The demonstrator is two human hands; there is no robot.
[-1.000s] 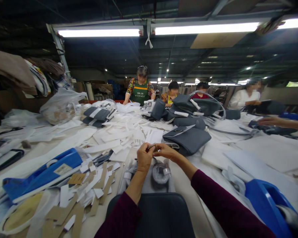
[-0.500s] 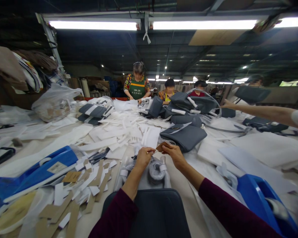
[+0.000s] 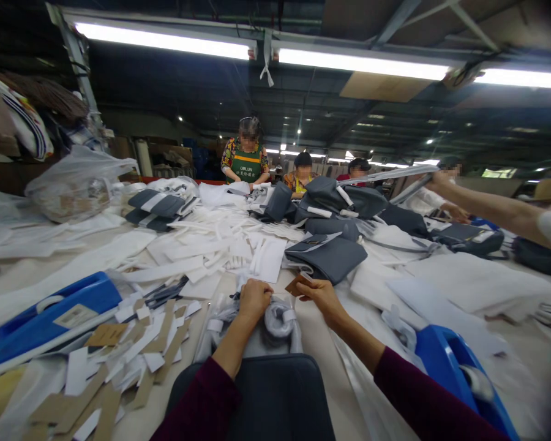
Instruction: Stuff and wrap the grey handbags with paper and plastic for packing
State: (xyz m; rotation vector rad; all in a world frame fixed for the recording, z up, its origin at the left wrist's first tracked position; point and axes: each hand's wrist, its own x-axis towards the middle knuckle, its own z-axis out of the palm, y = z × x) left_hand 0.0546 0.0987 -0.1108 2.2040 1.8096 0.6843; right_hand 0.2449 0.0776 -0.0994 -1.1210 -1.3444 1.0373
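Right in front of me lies a dark grey bag (image 3: pixel 252 398), its handles in clear wrapping (image 3: pixel 279 321) toward its far end. Above these coiled, wrapped handles is my left hand (image 3: pixel 256 301), fingers closed; whatever they pinch is hidden or too small to name. A small brown card (image 3: pixel 298 284) is pinched between the thumb and fingers of my right hand (image 3: pixel 322 298). A small gap separates the two hands. Just beyond the card rests another dark grey bag (image 3: pixel 328 257) with a flap.
White paper and foam pieces (image 3: pixel 220 245) cover much of the table. Cardboard strips (image 3: pixel 165 327) lie at left, near a blue tape dispenser (image 3: pixel 50 318); another blue dispenser (image 3: pixel 463 367) is at right. A co-worker's arm (image 3: pixel 496 208) reaches in, holding a strap. Other people work opposite.
My hands have drawn apart, the brown card staying in the right one. The view has shifted a little to the right. The co-worker's arm at right now stretches out a pale strap.
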